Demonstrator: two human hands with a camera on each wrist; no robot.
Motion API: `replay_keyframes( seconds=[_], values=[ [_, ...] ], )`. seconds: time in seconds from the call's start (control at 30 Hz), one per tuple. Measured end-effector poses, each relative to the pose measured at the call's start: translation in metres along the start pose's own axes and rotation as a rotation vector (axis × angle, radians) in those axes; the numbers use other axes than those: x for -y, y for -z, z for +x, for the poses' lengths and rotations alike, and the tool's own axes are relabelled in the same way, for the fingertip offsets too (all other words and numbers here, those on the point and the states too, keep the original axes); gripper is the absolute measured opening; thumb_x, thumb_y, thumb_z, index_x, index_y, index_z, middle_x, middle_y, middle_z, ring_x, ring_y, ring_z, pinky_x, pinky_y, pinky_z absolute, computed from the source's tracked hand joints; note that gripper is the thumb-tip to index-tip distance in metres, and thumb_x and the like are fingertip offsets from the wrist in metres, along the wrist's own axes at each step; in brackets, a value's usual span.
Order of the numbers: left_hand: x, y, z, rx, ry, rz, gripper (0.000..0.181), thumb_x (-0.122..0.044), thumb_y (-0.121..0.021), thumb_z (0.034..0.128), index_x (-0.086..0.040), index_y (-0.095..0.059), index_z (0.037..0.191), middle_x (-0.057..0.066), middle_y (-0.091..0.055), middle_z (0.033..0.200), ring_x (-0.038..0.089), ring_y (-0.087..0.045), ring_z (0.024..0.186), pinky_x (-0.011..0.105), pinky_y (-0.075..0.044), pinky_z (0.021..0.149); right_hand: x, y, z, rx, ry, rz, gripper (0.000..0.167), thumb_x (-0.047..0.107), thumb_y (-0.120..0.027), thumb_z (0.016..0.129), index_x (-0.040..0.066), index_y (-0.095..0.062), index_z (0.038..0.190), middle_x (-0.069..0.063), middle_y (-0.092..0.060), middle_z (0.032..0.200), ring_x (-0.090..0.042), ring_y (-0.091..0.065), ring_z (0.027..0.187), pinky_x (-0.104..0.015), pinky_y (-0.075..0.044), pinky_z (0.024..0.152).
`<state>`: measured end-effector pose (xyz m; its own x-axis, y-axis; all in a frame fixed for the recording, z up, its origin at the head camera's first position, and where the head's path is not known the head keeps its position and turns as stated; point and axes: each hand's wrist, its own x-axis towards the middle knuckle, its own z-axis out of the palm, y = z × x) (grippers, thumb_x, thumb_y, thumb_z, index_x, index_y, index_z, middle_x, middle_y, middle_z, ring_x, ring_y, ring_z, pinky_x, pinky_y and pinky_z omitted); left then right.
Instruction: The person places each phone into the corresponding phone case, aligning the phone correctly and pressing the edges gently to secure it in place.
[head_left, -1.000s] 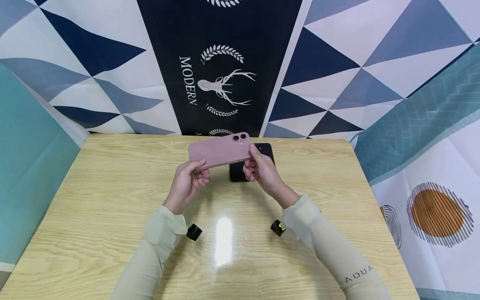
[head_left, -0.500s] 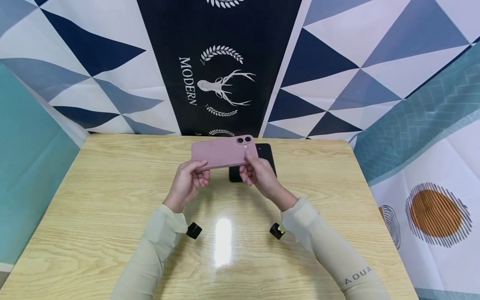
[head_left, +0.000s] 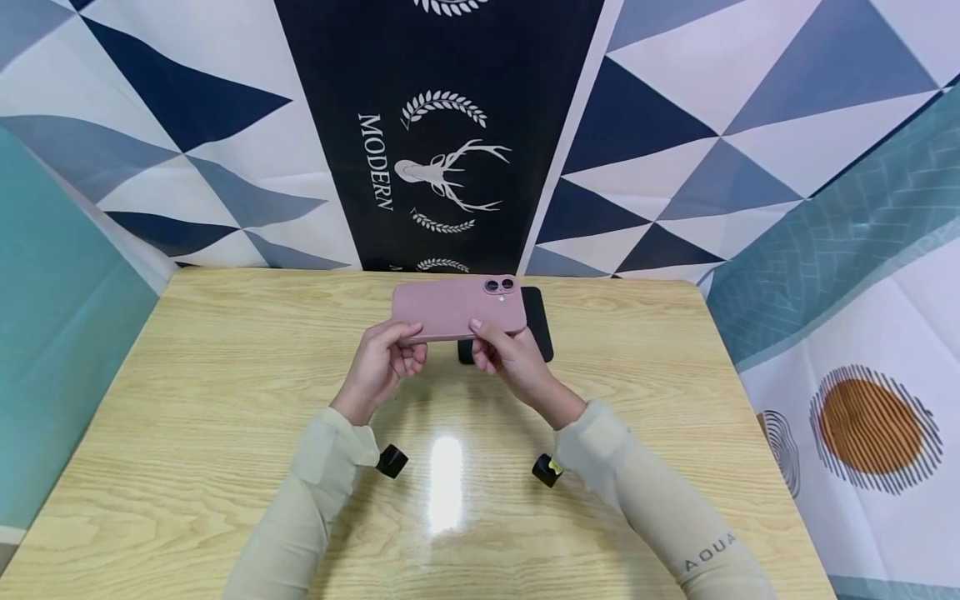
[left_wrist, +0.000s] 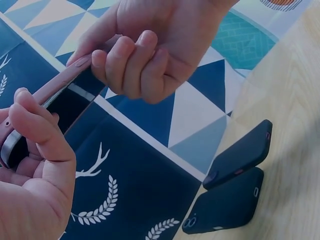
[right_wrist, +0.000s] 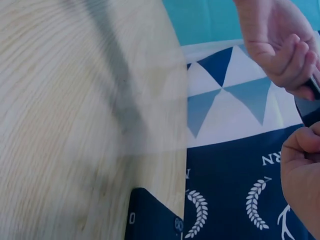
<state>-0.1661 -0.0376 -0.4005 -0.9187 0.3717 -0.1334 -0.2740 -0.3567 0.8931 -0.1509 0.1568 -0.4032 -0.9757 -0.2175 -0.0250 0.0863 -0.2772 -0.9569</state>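
Above the table's far edge, a pink phone case (head_left: 450,308) with two camera lenses is held lengthwise, back up. A dark glossy phone face shows under its pink edge (left_wrist: 65,80) in the left wrist view. My left hand (head_left: 375,367) grips the left part of the near long edge, thumb on top and fingers curled beneath. My right hand (head_left: 521,367) grips that edge nearer the lenses, its thumb on the back. Behind the right hand lies a black phone-shaped slab (head_left: 537,321), partly covered; the left wrist view shows two dark slabs (left_wrist: 225,200) there, close together.
The wooden table (head_left: 225,400) meets a patterned cloth backdrop (head_left: 442,75) at its far edge. Small black wrist-worn blocks hang at the left cuff (head_left: 392,461) and right cuff (head_left: 547,471). A patterned cloth (head_left: 862,400) lies at the right side.
The pink-cased phone has moved slightly right and levelled out. My right hand has slid from its right end leftward along the near edge; my left hand has shifted slightly right.
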Motion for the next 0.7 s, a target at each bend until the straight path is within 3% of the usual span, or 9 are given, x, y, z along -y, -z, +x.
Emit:
replay_keyframes(
  seconds=[0.2, 0.43, 0.7],
  values=[
    [0.001, -0.004, 0.001, 0.022, -0.001, 0.026, 0.032, -0.008, -0.041, 0.0945, -0.012, -0.059, 0.069, -0.004, -0.057, 0.054, 0.006, -0.048, 0.046, 0.016, -0.042, 0.046, -0.006, -0.005, -0.002, 0.088, 0.014, -0.004, 0.034, 0.034, -0.055, 0.094, 0.011, -0.057, 0.070, 0.005, -0.056, 0.056, -0.004, -0.046, 0.046, -0.015, -0.037, 0.043],
    [0.004, -0.009, 0.002, 0.045, 0.010, 0.047, 0.033, -0.008, -0.040, 0.0946, -0.011, -0.060, 0.068, -0.003, -0.055, 0.053, 0.007, -0.047, 0.046, 0.017, -0.041, 0.045, -0.006, -0.011, -0.003, 0.049, -0.002, -0.145, 0.032, 0.016, -0.049, 0.094, 0.011, -0.055, 0.063, 0.007, -0.052, 0.051, -0.004, -0.043, 0.044, -0.017, -0.032, 0.043],
    [0.003, -0.010, 0.001, 0.086, 0.014, 0.072, 0.031, -0.013, -0.041, 0.0962, -0.011, -0.060, 0.072, -0.004, -0.055, 0.055, 0.007, -0.049, 0.048, 0.016, -0.042, 0.045, -0.006, -0.009, -0.002, 0.058, 0.014, -0.074, 0.034, 0.012, -0.047, 0.095, 0.011, -0.054, 0.062, 0.006, -0.051, 0.049, -0.005, -0.040, 0.044, -0.017, -0.031, 0.044]
  ],
)
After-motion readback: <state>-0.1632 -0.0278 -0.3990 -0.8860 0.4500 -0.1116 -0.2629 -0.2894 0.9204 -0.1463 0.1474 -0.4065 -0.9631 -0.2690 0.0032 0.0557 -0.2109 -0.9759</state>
